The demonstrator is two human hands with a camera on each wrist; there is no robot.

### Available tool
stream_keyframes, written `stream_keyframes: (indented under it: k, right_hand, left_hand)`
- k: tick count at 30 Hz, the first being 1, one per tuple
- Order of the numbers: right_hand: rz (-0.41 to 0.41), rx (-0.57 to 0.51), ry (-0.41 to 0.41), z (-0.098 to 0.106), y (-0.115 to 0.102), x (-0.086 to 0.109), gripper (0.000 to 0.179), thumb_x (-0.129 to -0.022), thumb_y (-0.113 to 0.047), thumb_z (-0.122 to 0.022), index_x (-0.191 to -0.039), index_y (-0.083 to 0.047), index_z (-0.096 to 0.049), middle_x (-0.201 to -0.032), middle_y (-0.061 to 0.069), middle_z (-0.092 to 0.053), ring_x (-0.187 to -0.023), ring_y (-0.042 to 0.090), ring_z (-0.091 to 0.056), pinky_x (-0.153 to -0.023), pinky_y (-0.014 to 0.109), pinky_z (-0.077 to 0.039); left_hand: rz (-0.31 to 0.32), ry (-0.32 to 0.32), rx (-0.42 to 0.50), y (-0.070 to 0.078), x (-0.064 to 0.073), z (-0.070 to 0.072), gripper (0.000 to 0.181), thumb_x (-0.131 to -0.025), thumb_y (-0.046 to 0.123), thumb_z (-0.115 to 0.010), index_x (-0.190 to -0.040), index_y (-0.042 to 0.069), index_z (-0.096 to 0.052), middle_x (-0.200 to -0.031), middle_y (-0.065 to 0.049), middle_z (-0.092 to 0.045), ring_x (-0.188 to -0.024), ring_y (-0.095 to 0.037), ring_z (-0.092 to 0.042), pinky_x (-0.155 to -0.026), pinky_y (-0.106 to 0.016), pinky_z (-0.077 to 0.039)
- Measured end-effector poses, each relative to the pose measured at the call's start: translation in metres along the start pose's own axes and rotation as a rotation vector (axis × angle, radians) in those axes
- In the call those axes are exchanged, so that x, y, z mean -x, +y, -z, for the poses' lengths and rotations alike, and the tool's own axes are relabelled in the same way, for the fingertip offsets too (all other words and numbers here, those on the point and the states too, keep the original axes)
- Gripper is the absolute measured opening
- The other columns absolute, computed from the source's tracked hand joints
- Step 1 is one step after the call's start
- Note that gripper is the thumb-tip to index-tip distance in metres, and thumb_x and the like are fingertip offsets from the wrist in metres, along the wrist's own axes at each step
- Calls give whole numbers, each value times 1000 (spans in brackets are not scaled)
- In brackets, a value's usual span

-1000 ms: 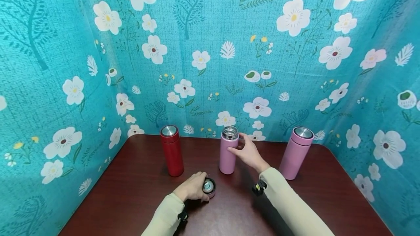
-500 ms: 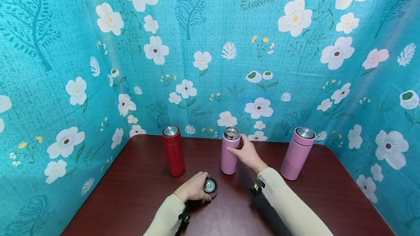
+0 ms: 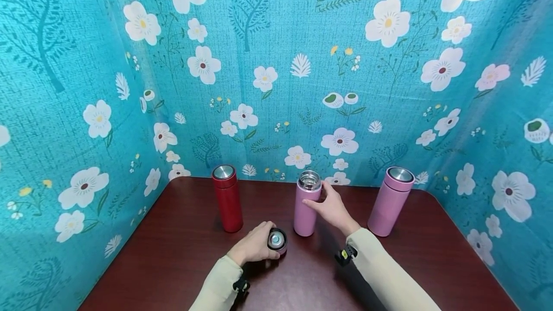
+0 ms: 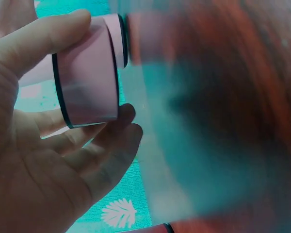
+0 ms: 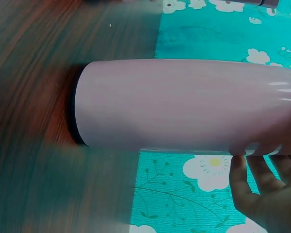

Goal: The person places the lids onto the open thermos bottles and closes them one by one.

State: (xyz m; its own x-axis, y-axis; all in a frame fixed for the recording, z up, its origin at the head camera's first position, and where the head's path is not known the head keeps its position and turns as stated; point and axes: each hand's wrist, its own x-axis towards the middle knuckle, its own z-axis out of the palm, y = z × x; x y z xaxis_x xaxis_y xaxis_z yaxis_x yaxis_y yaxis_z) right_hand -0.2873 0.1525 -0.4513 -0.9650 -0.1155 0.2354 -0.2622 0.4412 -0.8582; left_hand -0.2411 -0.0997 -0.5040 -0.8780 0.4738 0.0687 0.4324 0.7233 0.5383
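In the head view my left hand (image 3: 256,245) holds a pink flask lid (image 3: 277,242) by its sides, with its inner side facing up. The left wrist view has the lid (image 4: 87,73) between thumb and fingers. Whether it touches the table cannot be told. My right hand (image 3: 336,209) grips the upper part of a pink vacuum flask (image 3: 306,212) from its right side. That flask stands upright with its bare steel mouth uncovered. In the right wrist view the flask (image 5: 184,104) spans the picture, fingertips against its upper end.
A red vacuum flask (image 3: 229,205) with its lid on stands to the left. On the right is another lidded pink flask (image 3: 389,208). All are on a dark red-brown table (image 3: 173,253), with a blue flowered cloth (image 3: 276,124) hanging behind and at both sides.
The uncapped pink flask has shifted slightly right and closer to me in my right hand's grip. My left hand has moved the lid slightly away from me.
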Motion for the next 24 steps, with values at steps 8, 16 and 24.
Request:
stream_keyframes:
  k: [8,16,24]
  right_hand:
    - [55,-35,10,15,-8,22,72,-76,-38,-78,-134,-12,-43,-119,10,-59,-102,25,-60,-82,40,-51]
    - [117,-18,10,26,-11,43,63,-77,-33,-79,-128,-13,-48,-116,7,-60,-100,22,-60,-81,38,-51]
    - [136,-9,20,34,-7,68,61,-75,-29,-81,-125,-15,-48,-114,2,-60,-98,20,-60,-78,32,-52]
  left_hand:
    - [-16,44,39,7,0,7,65,-72,39,-79,-122,10,-49,-111,1,-53,-100,-15,-51,-86,-34,-47]
    - [-28,121,110,17,3,18,63,-73,33,-78,-124,11,-48,-113,1,-53,-101,-15,-51,-86,-36,-47]
    - [-53,180,178,30,7,28,66,-72,36,-78,-126,13,-48,-113,4,-54,-100,-12,-52,-86,-35,-47]
